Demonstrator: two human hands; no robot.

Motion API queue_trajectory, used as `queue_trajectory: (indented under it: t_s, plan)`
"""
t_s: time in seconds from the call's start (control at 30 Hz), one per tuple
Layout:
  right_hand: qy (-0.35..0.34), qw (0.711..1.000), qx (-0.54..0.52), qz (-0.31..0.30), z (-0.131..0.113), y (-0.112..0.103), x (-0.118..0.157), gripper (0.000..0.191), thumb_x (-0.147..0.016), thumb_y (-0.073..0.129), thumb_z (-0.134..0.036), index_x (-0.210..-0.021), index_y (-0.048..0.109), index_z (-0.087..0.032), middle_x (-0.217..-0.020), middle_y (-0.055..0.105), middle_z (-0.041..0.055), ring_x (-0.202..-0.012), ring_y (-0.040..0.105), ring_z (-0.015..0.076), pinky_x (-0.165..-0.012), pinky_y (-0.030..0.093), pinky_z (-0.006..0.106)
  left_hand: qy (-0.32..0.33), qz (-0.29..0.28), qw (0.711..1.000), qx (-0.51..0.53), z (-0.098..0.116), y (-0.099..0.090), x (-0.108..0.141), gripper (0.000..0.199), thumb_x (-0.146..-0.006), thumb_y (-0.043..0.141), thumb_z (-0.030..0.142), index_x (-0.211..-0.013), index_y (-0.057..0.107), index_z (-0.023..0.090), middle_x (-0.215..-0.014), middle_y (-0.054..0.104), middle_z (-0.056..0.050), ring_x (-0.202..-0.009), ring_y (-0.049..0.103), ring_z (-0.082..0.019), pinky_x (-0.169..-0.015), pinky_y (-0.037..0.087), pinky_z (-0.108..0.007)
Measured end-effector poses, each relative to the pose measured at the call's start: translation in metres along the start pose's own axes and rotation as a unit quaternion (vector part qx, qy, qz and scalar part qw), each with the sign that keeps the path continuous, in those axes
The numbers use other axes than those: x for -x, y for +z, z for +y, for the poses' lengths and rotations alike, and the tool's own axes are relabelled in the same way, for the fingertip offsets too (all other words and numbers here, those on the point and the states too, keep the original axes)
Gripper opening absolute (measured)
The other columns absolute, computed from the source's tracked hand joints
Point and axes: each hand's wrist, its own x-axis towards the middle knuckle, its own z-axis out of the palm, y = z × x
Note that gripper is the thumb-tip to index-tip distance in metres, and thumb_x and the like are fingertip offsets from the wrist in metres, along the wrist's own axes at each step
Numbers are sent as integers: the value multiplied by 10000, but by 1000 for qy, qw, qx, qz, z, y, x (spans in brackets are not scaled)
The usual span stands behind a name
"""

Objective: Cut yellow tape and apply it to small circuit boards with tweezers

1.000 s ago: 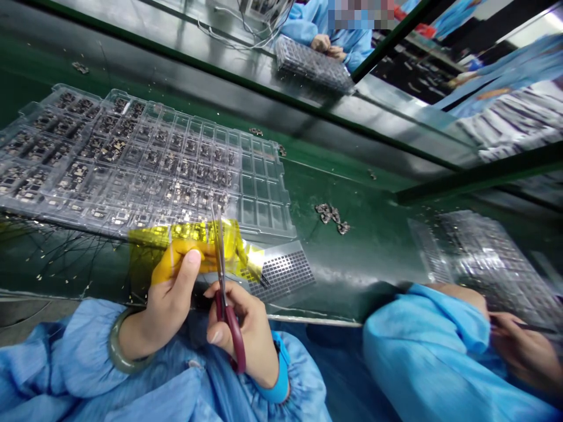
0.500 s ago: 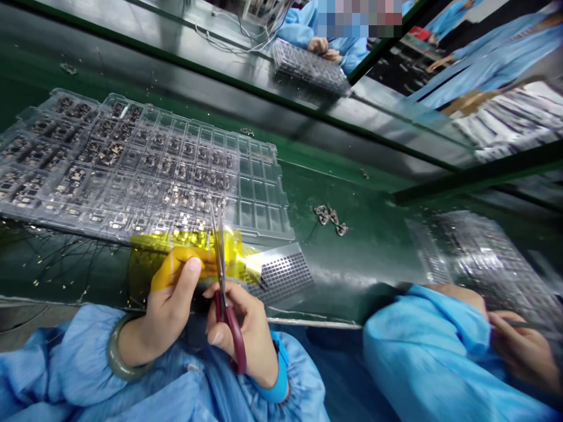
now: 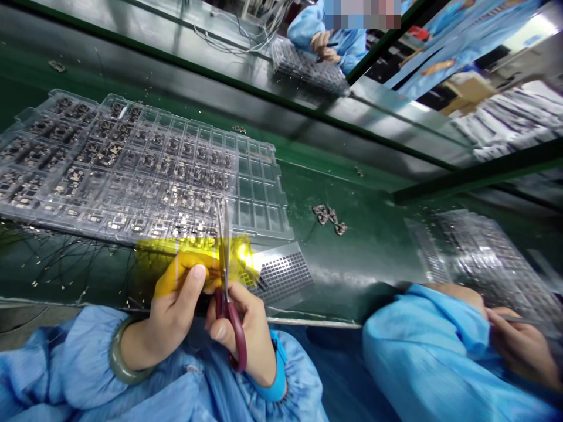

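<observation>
My left hand (image 3: 176, 305) pinches a clear yellow film sheet (image 3: 152, 253) between thumb and fingers; the fingers show through it. Close beside it, my right hand (image 3: 246, 319) is wrapped round the dark red handles of a pair of scissors (image 3: 235, 334). The blades point up and away across the yellow film, their tips a little apart. Whether they are cutting the film I cannot tell. Just right of the film lies a clear sheet with a grid of small dark squares (image 3: 288, 269). Beyond my hands are clear plastic trays (image 3: 264, 223) holding small circuit boards.
Thin black wires (image 3: 65, 258) lie at the left of the green bench (image 3: 352, 258). Small metal parts (image 3: 329, 218) sit right of the trays. A co-worker's sleeve (image 3: 422, 351) and hand (image 3: 523, 346) are at the right, near more trays (image 3: 488, 258). Another person sits across the bench.
My hands, the film and the scissors have shifted slightly right, and the blades look closer together. The person across the bench has raised a hand holding a dark, thin object.
</observation>
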Motion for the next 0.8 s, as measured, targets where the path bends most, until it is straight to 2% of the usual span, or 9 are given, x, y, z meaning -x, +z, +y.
queue_trajectory:
  t_s: [0.13,0.3,0.43,0.57,0.8]
  plan:
    - [-10,1000,-8,-3,-3,3,-2,596,-541,867,-641,-760,599,-154,-556,454,-64,-498,364,80,-470,277,224,-1,6,1000,-15,1,0,1,171,-953,577,339,-988,714,244,-964,760,8,-933,697,-116,-897,506,-169]
    - [-9,1000,-22,5,-2,5,-2,528,-538,916,-535,-701,571,-169,-555,493,-62,-494,355,74,-469,284,218,-23,17,999,-26,-4,-1,3,186,-931,605,381,-980,728,252,-933,759,9,-862,684,-126,-940,497,-212]
    - [-4,1000,-23,8,-1,4,-1,536,-532,914,-541,-661,543,-176,-558,507,-57,-501,368,79,-472,291,221,-35,19,999,-30,-8,-2,5,209,-925,607,407,-997,733,256,-1006,762,0,-937,683,-141,-965,483,-222]
    - [-8,1000,-18,2,-1,3,-2,555,-540,887,-596,-667,542,-180,-560,510,-53,-493,369,82,-465,287,227,-36,20,999,-36,-7,-3,5,235,-922,606,426,-1002,737,247,-983,760,-13,-981,690,-161,-944,493,-228]
    - [-36,999,-26,-13,-3,4,-8,544,-608,827,-644,-655,553,-177,-551,479,-55,-484,342,77,-458,283,228,-66,25,997,3,-9,-1,3,263,-921,600,448,-940,737,225,-923,762,-11,-901,704,-149,-873,530,-205]
